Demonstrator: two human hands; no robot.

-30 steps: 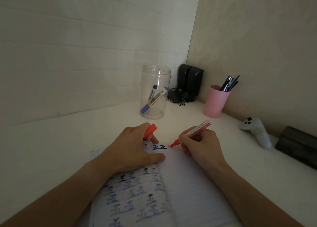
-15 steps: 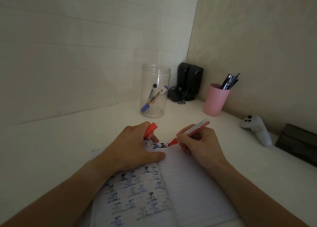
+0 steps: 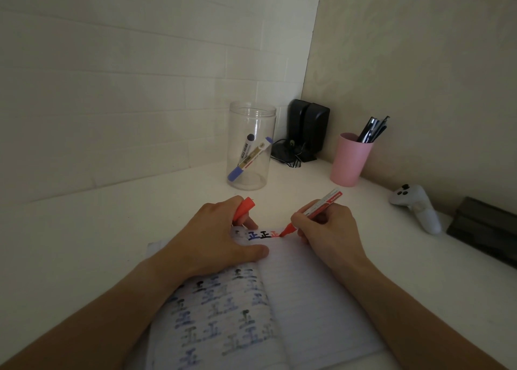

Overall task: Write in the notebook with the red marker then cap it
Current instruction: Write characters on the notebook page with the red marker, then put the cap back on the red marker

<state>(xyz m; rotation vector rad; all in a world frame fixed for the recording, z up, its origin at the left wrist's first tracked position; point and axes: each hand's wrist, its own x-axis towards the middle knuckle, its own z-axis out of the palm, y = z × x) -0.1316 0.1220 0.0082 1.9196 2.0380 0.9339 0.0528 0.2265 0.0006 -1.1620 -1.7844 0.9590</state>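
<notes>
An open lined notebook (image 3: 313,299) lies on the white desk in front of me. My right hand (image 3: 324,227) grips the uncapped red marker (image 3: 319,206), its tip touching the top line of the right page beside a fresh red mark (image 3: 275,234). A blue and a black character sit just left of that mark. My left hand (image 3: 215,238) presses flat on the notebook near the spine and holds the red cap (image 3: 244,208) between its fingers. The left page is covered with blue and black characters.
A clear jar (image 3: 250,145) with two markers stands behind the notebook. Black speakers (image 3: 307,129) sit in the corner, a pink cup (image 3: 349,159) of pens to their right. A white controller (image 3: 416,207) and a dark box (image 3: 484,229) lie at the right.
The marker tip has come down onto the page and red strokes now show beside the black character. The left hand has stayed on the notebook with the cap.
</notes>
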